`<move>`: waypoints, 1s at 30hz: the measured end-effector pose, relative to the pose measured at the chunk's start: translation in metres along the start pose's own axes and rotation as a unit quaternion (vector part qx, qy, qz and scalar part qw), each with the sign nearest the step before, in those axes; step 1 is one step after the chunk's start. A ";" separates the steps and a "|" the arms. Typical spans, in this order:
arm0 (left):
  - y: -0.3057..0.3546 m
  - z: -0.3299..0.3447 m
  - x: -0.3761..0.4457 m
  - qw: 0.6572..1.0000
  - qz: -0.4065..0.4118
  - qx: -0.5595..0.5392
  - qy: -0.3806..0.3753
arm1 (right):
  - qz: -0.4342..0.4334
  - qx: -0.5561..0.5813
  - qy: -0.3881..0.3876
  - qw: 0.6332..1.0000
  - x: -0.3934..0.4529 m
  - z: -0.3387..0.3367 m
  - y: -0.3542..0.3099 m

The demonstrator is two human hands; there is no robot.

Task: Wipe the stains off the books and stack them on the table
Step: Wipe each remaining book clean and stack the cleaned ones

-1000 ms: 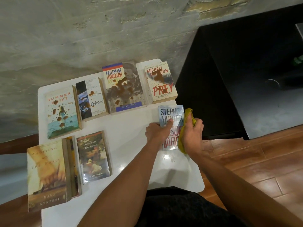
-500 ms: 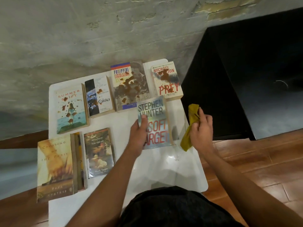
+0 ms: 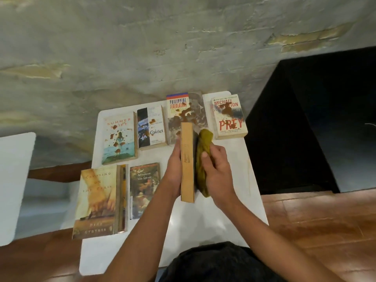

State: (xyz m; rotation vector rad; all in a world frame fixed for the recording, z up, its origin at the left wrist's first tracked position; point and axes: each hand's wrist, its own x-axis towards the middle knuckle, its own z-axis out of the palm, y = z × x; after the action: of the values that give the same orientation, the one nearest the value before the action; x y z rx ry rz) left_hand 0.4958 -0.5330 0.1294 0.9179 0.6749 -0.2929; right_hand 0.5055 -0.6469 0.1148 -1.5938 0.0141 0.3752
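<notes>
Book [image 3: 187, 161], lately flat with cover up beside Prey [image 3: 228, 117], now on edge: left grip [image 3: 175, 167] clasping it, right grip [image 3: 215, 169] pressing cloth [image 3: 203, 159] to its hidden face, wiping continuing.

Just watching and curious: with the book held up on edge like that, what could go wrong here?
The tan-edged paperback, gripped only by the left hand, could slip as the right hand rubs the olive-yellow cloth against it. It might drop onto the brown-stained Philippine Legislature book behind, picking up fresh smears.
</notes>
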 end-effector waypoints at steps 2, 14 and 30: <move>0.009 -0.008 -0.010 0.996 0.015 -0.085 -0.021 | -0.111 -0.065 -0.042 0.991 -0.013 0.010 -0.008; 0.012 -0.048 -0.065 0.980 0.053 -0.182 -0.060 | -0.302 -0.404 -0.130 0.854 -0.042 0.044 -0.024; 0.039 -0.087 -0.080 0.986 0.055 -0.138 -0.076 | -0.259 -0.391 -0.042 0.882 -0.019 0.103 -0.067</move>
State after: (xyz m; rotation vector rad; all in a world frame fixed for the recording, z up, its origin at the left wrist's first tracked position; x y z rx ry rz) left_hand 0.4192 -0.4430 0.1694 0.6584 0.5067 -0.1642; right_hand 0.4801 -0.5459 0.1832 -2.2814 -0.7002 0.0073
